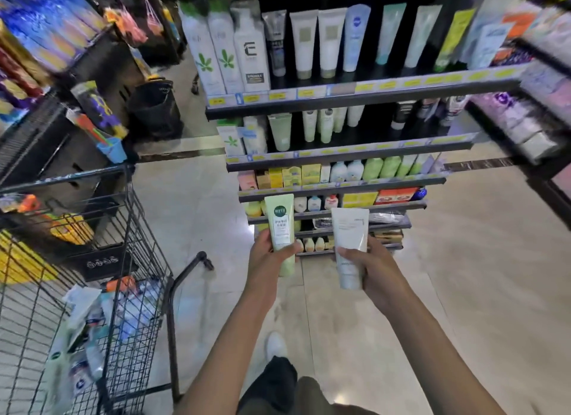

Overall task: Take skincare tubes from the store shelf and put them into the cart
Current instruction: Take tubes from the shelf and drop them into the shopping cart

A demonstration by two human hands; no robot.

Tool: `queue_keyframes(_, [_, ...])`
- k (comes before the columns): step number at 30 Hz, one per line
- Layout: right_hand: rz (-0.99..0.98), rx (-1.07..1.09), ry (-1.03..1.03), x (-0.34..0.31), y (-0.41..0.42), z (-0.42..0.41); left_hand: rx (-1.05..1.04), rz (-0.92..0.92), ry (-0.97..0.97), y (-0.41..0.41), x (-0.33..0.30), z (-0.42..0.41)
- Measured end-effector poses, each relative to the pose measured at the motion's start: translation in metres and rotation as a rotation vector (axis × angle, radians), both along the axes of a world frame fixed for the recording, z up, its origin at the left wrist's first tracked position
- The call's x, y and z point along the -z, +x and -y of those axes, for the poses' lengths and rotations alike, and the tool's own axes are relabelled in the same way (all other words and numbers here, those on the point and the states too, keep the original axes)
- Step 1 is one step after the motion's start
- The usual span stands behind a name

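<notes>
Holding upright: left hand (268, 254) green tube (280, 229), right hand (372, 268) white tube (350, 244).

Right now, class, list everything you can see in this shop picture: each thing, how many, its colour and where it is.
green tube: one, pale green, held up in left hand
white tube: one, white, held up in right hand
cart: one, black wire, at left, packets already inside
shelf: several tiers, dark, ahead, stocked with tubes, bottles, boxes
black basket: one, on floor behind the cart
shoe: one, white, on pale floor
left hand: one, grips green tube
right hand: one, grips white tube
</notes>
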State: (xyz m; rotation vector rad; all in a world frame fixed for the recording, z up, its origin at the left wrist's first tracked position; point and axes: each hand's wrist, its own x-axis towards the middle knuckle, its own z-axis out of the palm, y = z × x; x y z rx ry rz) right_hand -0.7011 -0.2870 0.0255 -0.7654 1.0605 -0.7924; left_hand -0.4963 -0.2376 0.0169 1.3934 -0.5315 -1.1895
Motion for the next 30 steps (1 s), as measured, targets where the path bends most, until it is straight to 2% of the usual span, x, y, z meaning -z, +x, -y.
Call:
queue_keyframes(7, [-0.006,0.030,0.009,0.005,-0.020,0.038,0.002,-0.033,0.018,-0.026,0.008,0.050])
queue_keyframes(19, [-0.054,0.061,0.022,0.004,-0.036,0.165,0.014,-0.029,0.042,-0.050,0.023,0.196])
queue_keyframes(30, [-0.026,0.101,0.047,0.013,-0.051,0.257,0.011,0.218,0.101,-0.074,0.038,0.303])
